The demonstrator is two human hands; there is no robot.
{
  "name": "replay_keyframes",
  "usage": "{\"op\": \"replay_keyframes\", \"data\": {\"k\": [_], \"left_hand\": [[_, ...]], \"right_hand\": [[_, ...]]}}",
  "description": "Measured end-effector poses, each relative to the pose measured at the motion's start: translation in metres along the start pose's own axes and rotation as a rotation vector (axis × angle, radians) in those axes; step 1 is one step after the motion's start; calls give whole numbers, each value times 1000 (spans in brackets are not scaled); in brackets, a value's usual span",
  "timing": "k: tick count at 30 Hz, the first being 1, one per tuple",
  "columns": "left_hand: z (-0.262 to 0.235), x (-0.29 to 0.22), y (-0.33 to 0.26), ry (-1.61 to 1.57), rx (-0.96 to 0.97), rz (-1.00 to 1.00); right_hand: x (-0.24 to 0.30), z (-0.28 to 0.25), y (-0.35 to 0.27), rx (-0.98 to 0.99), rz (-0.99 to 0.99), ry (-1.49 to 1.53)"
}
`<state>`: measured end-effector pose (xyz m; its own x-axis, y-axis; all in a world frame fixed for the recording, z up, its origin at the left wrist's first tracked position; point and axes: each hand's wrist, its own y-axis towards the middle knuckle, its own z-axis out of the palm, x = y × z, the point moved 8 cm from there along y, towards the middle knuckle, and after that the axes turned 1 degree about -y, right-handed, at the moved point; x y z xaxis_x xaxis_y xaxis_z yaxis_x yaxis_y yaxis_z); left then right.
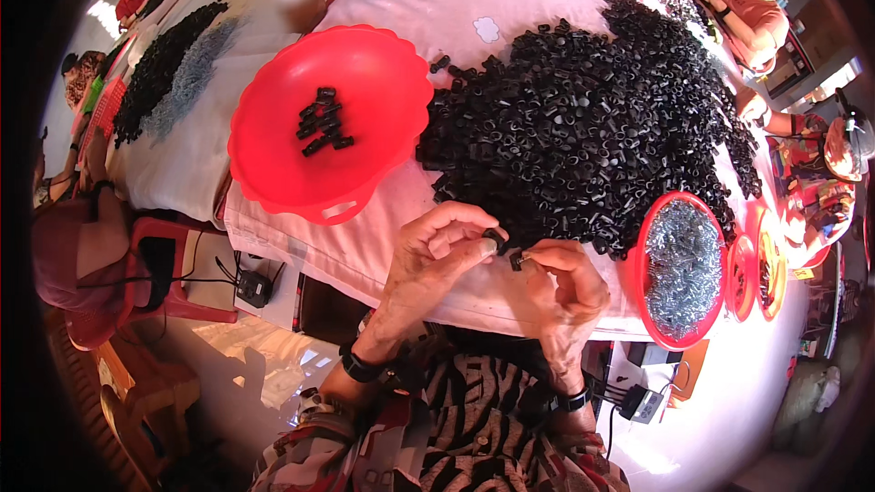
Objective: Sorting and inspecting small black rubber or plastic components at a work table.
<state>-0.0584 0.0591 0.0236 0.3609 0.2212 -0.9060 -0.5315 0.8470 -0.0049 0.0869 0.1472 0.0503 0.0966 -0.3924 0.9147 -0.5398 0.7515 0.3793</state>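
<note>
My left hand pinches a small black plastic clip between thumb and fingertips. Just to its right, my right hand grips a second small black piece at its fingertips; its exact kind is too small to tell. The two pieces are close together but apart, above the near edge of the pink-covered table. Beyond my hands spreads a large heap of black plastic clips. At the left, a red scalloped bowl holds several black parts.
Right of my hands, a red bowl is full of silvery screw-like pieces. Smaller red and orange containers stand beside it. Co-workers sit along the right and at the left. Another dark pile lies far left.
</note>
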Motion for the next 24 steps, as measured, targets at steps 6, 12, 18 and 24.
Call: {"op": "replay_keyframes", "data": {"k": [6, 12, 18, 24], "left_hand": [[15, 19, 1, -200, 101, -35], [20, 29, -2, -172, 89, -152], [21, 29, -2, -137, 86, -136], [20, 29, -3, -171, 85, -68]], "right_hand": [[-12, -10, -4, -78, 215, 349], [-13, -11, -5, -102, 170, 354], [-5, -9, -4, -84, 51, 190], [4, -6, -2, -81, -33, 83]]}}
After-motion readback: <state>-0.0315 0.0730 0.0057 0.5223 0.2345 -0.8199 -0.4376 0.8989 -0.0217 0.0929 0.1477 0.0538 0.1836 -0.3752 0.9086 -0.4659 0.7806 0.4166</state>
